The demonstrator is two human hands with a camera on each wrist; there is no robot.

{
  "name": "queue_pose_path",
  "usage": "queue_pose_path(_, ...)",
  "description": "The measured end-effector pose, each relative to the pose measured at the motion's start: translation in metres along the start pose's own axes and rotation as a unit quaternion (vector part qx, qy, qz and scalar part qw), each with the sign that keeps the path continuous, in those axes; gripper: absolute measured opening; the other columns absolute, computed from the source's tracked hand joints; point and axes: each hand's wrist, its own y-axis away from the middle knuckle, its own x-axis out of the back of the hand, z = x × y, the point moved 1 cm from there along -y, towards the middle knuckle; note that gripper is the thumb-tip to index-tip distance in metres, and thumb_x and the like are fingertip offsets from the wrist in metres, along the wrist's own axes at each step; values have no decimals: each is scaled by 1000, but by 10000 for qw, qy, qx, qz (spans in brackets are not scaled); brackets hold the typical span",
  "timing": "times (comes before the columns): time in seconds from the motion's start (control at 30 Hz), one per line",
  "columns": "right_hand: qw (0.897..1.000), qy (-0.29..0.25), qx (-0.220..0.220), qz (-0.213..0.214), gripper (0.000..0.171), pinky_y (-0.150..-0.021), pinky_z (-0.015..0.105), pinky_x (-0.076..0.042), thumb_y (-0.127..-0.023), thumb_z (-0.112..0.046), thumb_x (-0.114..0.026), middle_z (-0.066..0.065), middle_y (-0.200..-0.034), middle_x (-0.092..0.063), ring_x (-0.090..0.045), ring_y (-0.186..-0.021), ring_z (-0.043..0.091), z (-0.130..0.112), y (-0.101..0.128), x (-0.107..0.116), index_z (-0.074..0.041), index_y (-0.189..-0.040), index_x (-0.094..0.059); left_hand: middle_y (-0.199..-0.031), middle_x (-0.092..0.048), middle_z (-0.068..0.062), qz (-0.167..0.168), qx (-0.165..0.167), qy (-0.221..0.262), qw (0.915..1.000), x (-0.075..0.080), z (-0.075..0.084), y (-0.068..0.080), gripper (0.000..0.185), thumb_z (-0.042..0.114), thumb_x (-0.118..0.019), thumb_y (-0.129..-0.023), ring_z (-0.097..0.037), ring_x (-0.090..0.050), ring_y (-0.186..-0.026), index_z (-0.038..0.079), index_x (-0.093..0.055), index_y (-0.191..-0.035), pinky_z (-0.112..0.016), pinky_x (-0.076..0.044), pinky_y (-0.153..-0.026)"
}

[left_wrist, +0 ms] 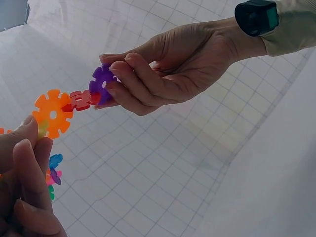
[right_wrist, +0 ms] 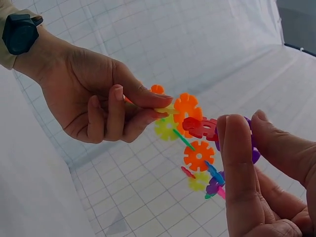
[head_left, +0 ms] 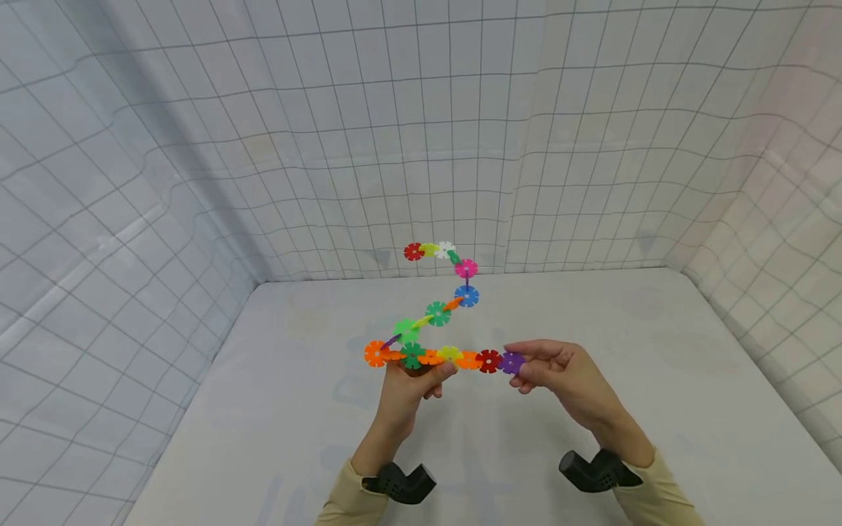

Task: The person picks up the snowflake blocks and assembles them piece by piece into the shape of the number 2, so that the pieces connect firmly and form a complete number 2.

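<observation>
A chain of slotted plastic snowflake discs in many colours runs between the two hands. With thumb and fingers, my left hand [head_left: 400, 400] pinches the chain at a yellow disc [head_left: 450, 353]. My right hand [head_left: 575, 380] pinches the purple disc [head_left: 512, 363] at the chain's right end; its fingers partly cover that disc in the right wrist view. A red disc [left_wrist: 80, 100] joins the purple one to an orange disc [left_wrist: 53, 114]. From the orange disc [head_left: 376, 353] at the left bend, the chain winds back past a blue disc [head_left: 467, 296] to a red end disc [head_left: 414, 251].
A white table surface [head_left: 316, 321] lies beneath the hands. White sheeting with a dark grid [head_left: 421, 131] rises behind and at both sides. Each wrist wears a black camera, one on the left wrist [head_left: 398, 483] and one on the right wrist [head_left: 600, 471].
</observation>
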Motion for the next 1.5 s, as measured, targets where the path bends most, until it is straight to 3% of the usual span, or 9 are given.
queue_pose_path(0.17, 9996, -247, 163, -40, 24, -74, 30, -54, -95, 4, -52, 10, -98, -68, -67, -85, 22, 6, -2, -2, 9, -117, -58, -75, -68, -10, 17, 62, 4, 10000, -1, 0, 0, 15, 7, -74, -82, -12, -48, -47, 7, -62, -91, -20, -38, -49)
queue_pose_path(0.43, 9984, -401, 382, 129, 16, -75, 27, -53, -94, 4, -54, 8, -95, -68, -66, -85, 18, 9, -4, -6, -4, -105, -62, -78, -69, -5, 51, 114, 19, 9999, -2, 1, 1, 15, 6, -72, -85, -11, -49, -48, 7, -60, -95, -20, -38, -49)
queue_pose_path(0.7, 9964, -281, 793, -55, 20, -73, 28, -53, -92, 9, -53, 10, -97, -65, -66, -84, 19, 8, -5, -8, -4, -103, -64, -78, -69, -6, -12, 99, 34, 9999, -1, 2, 1, 13, 6, -71, -85, -12, -48, -48, 8, -62, -94, -20, -38, -49)
queue_pose_path(1.13, 9944, -339, 955, -285, 16, -74, 30, -54, -90, 5, -59, 10, -99, -64, -67, -85, 20, 9, -5, -6, -4, -102, -65, -76, -69, -5, -115, 183, 122, 9997, 0, 2, 1, 8, 8, -71, -85, -11, -48, -46, 8, -64, -89, -22, -35, -48)
queue_pose_path(1.5, 9961, -299, 820, -157, 15, -74, 33, -54, -89, 8, -59, 10, -95, -64, -68, -83, 22, 10, -4, -9, -2, -99, -66, -74, -69, -5, -73, 155, 100, 9998, 0, 1, 1, 9, 7, -70, -85, -13, -46, -46, 10, -63, -91, -23, -32, -47)
